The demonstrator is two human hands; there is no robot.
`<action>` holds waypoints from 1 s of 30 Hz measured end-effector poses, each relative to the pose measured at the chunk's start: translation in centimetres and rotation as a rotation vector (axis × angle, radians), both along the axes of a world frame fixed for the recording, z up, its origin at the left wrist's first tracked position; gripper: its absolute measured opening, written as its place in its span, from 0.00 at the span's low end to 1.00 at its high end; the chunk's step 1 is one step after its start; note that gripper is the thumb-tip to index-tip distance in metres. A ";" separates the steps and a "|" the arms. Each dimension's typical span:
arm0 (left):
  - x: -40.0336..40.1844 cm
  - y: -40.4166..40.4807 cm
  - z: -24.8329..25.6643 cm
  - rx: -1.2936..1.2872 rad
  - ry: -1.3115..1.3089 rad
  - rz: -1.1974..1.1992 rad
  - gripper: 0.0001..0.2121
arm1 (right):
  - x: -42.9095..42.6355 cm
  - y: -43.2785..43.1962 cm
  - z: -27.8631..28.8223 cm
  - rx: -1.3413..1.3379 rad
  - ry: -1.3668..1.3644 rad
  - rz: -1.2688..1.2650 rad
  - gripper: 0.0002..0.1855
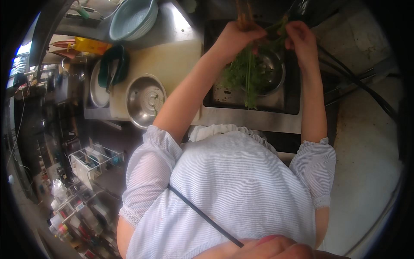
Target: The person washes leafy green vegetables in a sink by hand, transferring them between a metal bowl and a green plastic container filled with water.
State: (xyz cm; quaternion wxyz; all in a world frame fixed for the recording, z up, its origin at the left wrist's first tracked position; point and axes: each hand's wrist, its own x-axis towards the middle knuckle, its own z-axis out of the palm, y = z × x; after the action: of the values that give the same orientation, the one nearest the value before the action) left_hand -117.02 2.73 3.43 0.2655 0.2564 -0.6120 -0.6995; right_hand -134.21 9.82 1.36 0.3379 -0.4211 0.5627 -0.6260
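Observation:
Over a metal sink (pixel 252 110) my left hand (pixel 244 37) grips the stems of a bunch of leafy green herbs (pixel 249 73), whose leaves hang down. To its right, my right hand (pixel 300 37) has its fingers closed at a green stem part (pixel 280 30) of the greens. Beneath the leaves, a round steel bowl (pixel 280 76) sits in the sink, partly hidden by them. Fingertips of both hands are partly blurred.
Left of the sink lies a pale cutting board (pixel 176 61) bearing a steel bowl (pixel 147 100) with green scraps. Farther left are a dark green container (pixel 114 64) and a yellow bottle (pixel 92 45). A light blue plastic colander (pixel 134 21) stands behind. Black hoses (pixel 359 79) run at right.

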 end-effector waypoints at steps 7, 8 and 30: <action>0.9 -0.7 0.7 0.052 -0.008 0.024 0.06 | -0.7 0.1 -1.1 -0.017 0.230 -0.047 0.06; 0.9 -0.8 0.8 0.054 -0.005 0.018 0.06 | -0.7 0.1 -1.3 -0.033 0.280 -0.063 0.05; -0.5 0.7 -5.3 -0.829 -0.453 0.195 0.13 | -2.4 1.1 -4.4 0.163 0.308 -0.103 0.05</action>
State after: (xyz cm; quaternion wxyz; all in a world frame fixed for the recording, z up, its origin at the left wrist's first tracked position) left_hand -117.54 3.40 -1.90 0.2698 0.3310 -0.8548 -0.2948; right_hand -136.59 10.89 -3.02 0.2483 -0.4539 0.6774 -0.5230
